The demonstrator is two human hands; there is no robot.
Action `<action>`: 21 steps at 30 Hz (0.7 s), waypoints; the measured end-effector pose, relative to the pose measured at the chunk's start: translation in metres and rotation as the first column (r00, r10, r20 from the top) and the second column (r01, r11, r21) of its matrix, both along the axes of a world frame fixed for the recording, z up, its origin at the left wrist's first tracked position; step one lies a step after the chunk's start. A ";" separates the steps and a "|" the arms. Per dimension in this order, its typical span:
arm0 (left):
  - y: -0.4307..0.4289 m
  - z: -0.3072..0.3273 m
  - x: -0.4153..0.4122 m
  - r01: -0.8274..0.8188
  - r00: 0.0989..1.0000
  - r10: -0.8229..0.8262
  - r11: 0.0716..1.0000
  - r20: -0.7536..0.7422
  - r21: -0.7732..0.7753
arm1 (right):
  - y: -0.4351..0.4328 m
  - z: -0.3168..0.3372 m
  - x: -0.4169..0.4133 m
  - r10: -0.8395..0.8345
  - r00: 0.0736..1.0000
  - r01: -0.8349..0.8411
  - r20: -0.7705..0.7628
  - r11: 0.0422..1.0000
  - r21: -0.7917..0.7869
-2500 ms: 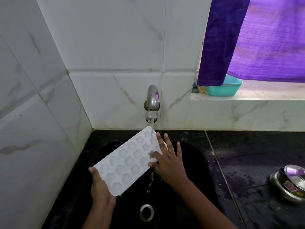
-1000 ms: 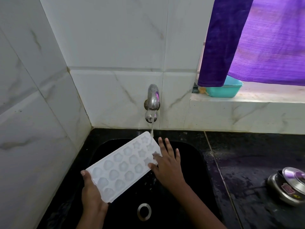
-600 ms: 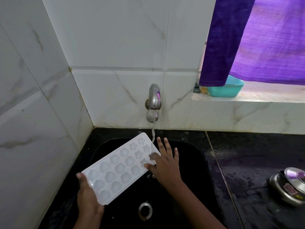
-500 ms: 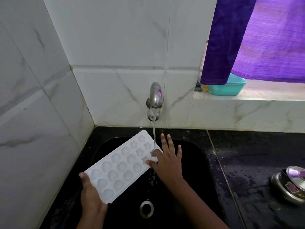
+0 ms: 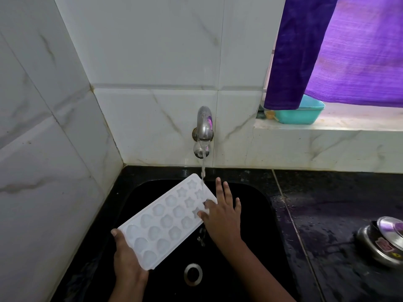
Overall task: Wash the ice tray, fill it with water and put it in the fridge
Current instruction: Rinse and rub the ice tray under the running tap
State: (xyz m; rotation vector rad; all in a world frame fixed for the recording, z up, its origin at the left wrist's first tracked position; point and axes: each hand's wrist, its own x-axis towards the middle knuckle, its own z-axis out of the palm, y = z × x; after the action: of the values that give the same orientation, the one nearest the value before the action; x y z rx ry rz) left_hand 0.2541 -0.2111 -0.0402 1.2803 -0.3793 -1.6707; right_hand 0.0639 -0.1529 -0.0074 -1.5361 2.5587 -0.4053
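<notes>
A person's 2 bare hands held a white ice tray [image 5: 168, 221] over a black sink [image 5: 250, 192] set into the left corner of a black countertop [image 5: 338, 203]. The tray lay slanted across the basin, its far short end raised towards the back rim and its near end lower, towards the left side. It had 3 rows of moulds, star shapes at the far end and rounder shapes nearer the person.

The left hand [image 5: 127, 258] gripped the tray's near end, thumb curled over its corner and palm underneath. The right hand [image 5: 222, 216] was spread and relaxed, its thumb and forefinger tips pressing on the star moulds by the far right edge, the other fingers straight and reaching out past the tray above the basin.

A chrome tap [image 5: 204, 127] on the white marble-tiled wall [image 5: 152, 51] ran a thin stream of water [image 5: 203, 168] onto the tray's far end. Drops seemed to fall from under the tray towards the round metal drain [image 5: 193, 274].

At the countertop's right edge stood a steel container [image 5: 383, 240] with a lid. On the window ledge [image 5: 327, 125] behind, a teal tub [image 5: 303, 114] sat partly under a purple curtain [image 5: 349, 51].
</notes>
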 end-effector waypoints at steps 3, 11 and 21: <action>-0.004 0.001 0.000 0.009 1.000 -0.009 0.999 -0.012 -0.032 | 0.001 0.001 -0.004 0.056 0.998 -0.056 -0.005 0.998 -0.026; 0.004 0.006 -0.009 0.004 1.000 -0.004 1.000 0.003 0.021 | -0.002 0.004 -0.003 0.014 0.990 -0.012 -0.139 1.000 0.016; 0.011 0.004 -0.005 -0.018 1.000 0.018 0.999 -0.014 0.028 | 0.001 -0.002 0.002 -0.016 0.993 0.026 -0.117 0.997 0.078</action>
State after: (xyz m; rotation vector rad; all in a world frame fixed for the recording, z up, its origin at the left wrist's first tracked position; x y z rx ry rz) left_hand 0.2492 -0.2002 -0.0359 1.2881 -0.3356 -1.6744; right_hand 0.0657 -0.1519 -0.0091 -1.5496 2.6445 -0.2190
